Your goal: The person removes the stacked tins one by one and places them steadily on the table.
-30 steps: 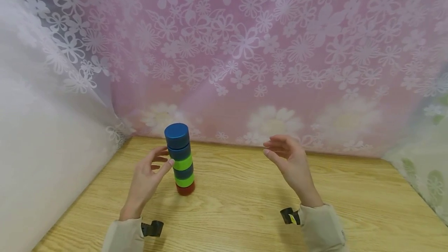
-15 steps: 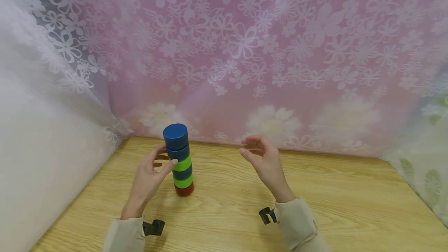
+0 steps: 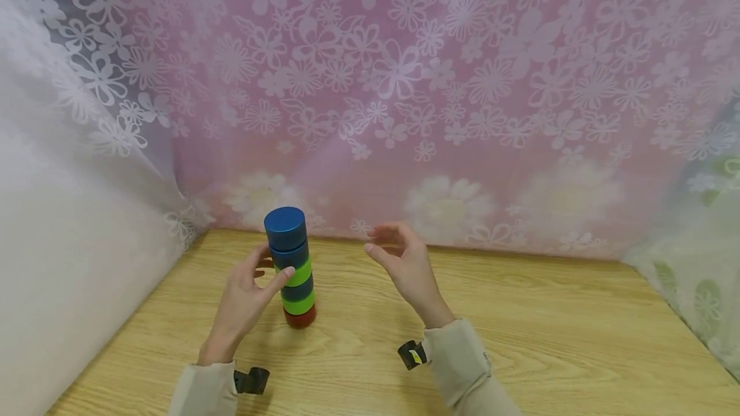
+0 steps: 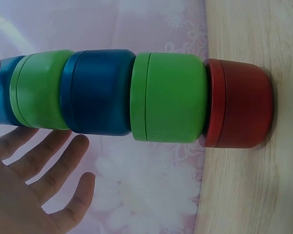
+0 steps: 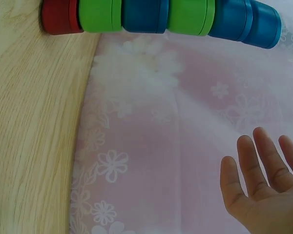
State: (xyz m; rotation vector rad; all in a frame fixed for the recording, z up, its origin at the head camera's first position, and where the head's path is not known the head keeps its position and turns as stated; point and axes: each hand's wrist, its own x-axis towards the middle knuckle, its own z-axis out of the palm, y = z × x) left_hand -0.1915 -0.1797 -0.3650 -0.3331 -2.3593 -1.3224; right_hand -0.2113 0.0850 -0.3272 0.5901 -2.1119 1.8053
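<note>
A tall upright stack of several small round lidded tins stands on the table. From the bottom they run red tin (image 3: 300, 318), green tin (image 4: 173, 97), blue tin (image 4: 100, 92), upper green tin (image 5: 193, 14), blue tin (image 3: 291, 255) and top blue tin (image 3: 286, 228). The top one leans slightly in the right wrist view. My left hand (image 3: 243, 294) stays around the upper stack, thumb in front at the upper green tin, fingers loosely spread at the far side. My right hand (image 3: 407, 268) hovers right of the stack, fingers relaxed and holding nothing.
The wood-grain table (image 3: 549, 326) ends at a pink floral curtain (image 3: 347, 114) behind the stack. A white sheet (image 3: 75, 242) hangs along the left side, and a pale leaf-patterned sheet (image 3: 694, 275) on the right. Black wrist mounts sit at both sleeves.
My right hand has moved left, closer to the stack. The left hand stays around the tins, its thumb a little further across the front. The stack remains standing.
</note>
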